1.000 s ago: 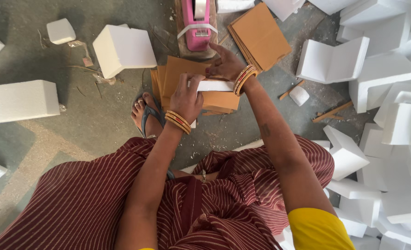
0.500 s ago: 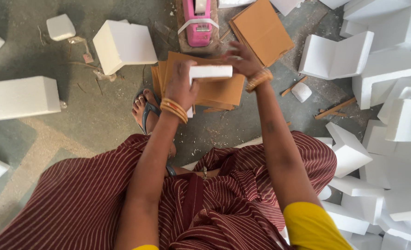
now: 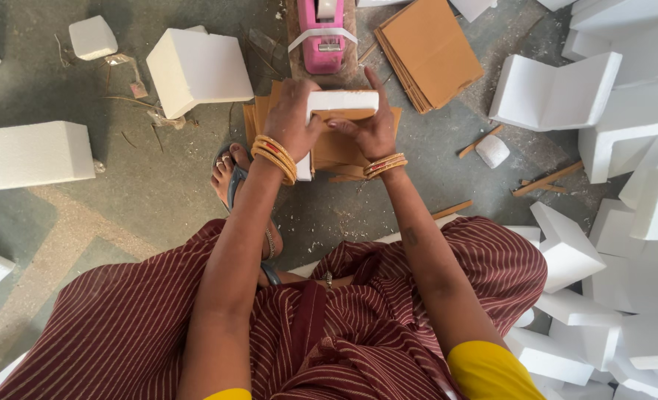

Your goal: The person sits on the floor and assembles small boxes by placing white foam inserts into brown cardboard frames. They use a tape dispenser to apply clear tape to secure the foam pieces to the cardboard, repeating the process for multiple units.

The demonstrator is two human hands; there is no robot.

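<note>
A white foam block (image 3: 343, 100) is pressed against a brown cardboard piece (image 3: 340, 144) over a small stack of cardboard on the floor. My left hand (image 3: 292, 118) grips the block's left end and the cardboard under it. My right hand (image 3: 369, 130) holds the block's right side, fingers spread over the cardboard. Both wrists wear gold and red bangles. A pink tape dispenser (image 3: 321, 33) stands just beyond the block.
A stack of flat cardboard sheets (image 3: 429, 52) lies at the upper right. White foam blocks (image 3: 199, 67) lie on the left and a heap of foam pieces (image 3: 625, 148) on the right. My sandalled foot (image 3: 229, 178) rests beside my left arm.
Both hands have turned the foam block and cardboard and brought them closer together. The right hand shifted from the far side onto the block's front right.
</note>
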